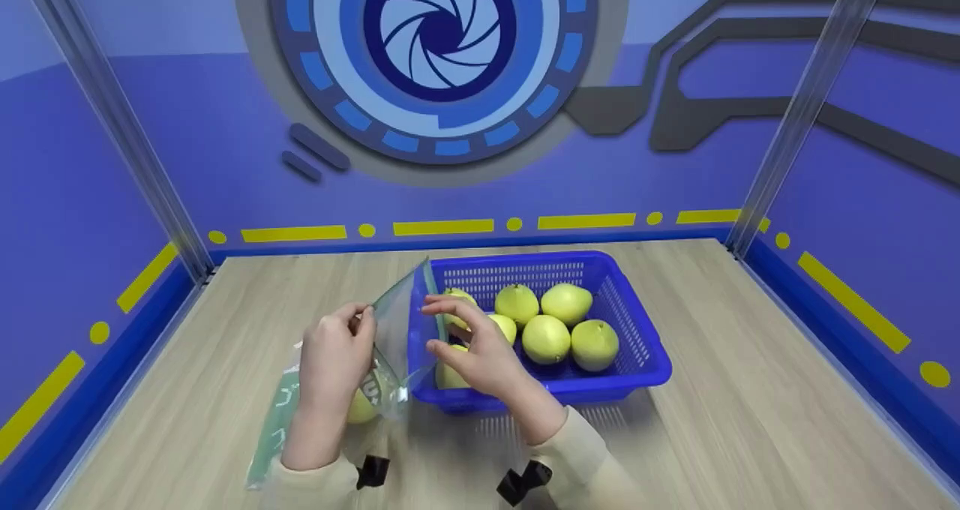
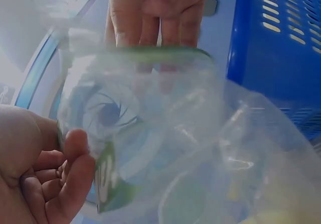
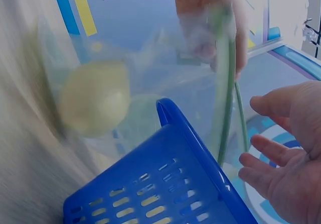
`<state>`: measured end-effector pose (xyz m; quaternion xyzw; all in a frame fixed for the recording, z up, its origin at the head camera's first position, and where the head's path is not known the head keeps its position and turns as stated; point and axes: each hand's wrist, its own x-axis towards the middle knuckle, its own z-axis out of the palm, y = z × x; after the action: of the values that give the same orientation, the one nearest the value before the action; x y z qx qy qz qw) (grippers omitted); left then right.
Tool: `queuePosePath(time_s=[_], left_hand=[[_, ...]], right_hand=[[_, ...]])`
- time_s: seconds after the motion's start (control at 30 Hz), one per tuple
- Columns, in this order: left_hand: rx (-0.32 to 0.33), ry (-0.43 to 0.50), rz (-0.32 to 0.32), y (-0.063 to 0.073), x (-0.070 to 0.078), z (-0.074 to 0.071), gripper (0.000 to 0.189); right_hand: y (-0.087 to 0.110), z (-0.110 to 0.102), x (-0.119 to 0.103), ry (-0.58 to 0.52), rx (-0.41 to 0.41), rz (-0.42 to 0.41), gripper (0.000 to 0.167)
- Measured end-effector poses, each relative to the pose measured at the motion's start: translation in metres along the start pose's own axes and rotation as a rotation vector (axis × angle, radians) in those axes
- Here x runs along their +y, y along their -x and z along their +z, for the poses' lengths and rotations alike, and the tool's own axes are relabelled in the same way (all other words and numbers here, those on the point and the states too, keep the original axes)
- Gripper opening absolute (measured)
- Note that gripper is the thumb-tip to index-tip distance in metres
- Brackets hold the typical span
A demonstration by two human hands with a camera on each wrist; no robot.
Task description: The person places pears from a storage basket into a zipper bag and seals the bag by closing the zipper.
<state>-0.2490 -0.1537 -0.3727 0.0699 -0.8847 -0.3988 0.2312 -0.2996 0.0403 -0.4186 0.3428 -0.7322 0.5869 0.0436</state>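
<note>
Containing fruit (image 1: pixel 546 339): blue basket (image 1: pixel 600 388), clear bag (image 1: pixel 393 322).

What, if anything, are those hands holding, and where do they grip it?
The left hand pinches a clear plastic bag by its green-edged mouth. The right hand, fingers loose beside that mouth, appears to hold nothing.

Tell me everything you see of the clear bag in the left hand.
The bag looks like thin, see-through plastic, with green bands along its mouth and printing lower down. The mouth gapes, its edges parted. It slants beside the left end of the basket; whether they touch is unclear. One yellow-green fruit sits low inside. The left hand pinches the mouth's edge; the right hand is near the opposite side, contact uncertain.
</note>
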Motion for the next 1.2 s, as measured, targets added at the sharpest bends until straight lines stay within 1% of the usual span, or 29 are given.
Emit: queuePosePath(time_s=[0.1,0.23,0.4,0.5,0.63,0.77,0.9,1.03,1.13,1.2], left_hand=[[-0.002,-0.006,-0.019,-0.001,-0.002,-0.001,0.027],[-0.035,-0.004,-0.057,-0.002,-0.001,-0.002,0.028],[-0.051,-0.009,-0.074,-0.002,0.0,-0.002,0.029],[-0.051,-0.01,-0.074,-0.002,0.0,-0.002,0.028],[-0.061,-0.007,-0.083,-0.001,0.001,-0.003,0.029],[-0.08,-0.008,-0.097,-0.001,0.002,-0.003,0.03],[-0.069,-0.006,-0.073,-0.002,0.0,-0.002,0.03],[-0.063,-0.002,-0.056,-0.002,-0.001,-0.001,0.03],[-0.079,-0.002,-0.071,-0.002,-0.001,-0.001,0.031],[-0.078,-0.008,-0.07,-0.002,-0.001,-0.001,0.031]], right_hand=[[-0.001,-0.003,0.003,0.016,0.034,0.037,0.032],[-0.002,-0.011,0.007,0.076,0.074,0.118,0.033],[-0.004,-0.02,0.011,0.119,0.075,0.21,0.034],[-0.005,-0.023,0.013,0.157,0.042,0.246,0.035],[-0.004,-0.024,0.016,0.22,-0.039,0.306,0.04],[-0.002,-0.023,0.017,0.294,-0.099,0.404,0.044],[-0.001,-0.02,0.016,0.375,-0.135,0.471,0.047],[0.001,-0.019,0.014,0.433,-0.162,0.495,0.053],[0.001,-0.018,0.014,0.462,-0.178,0.508,0.056],[0.0,-0.016,0.014,0.493,-0.19,0.508,0.057]])
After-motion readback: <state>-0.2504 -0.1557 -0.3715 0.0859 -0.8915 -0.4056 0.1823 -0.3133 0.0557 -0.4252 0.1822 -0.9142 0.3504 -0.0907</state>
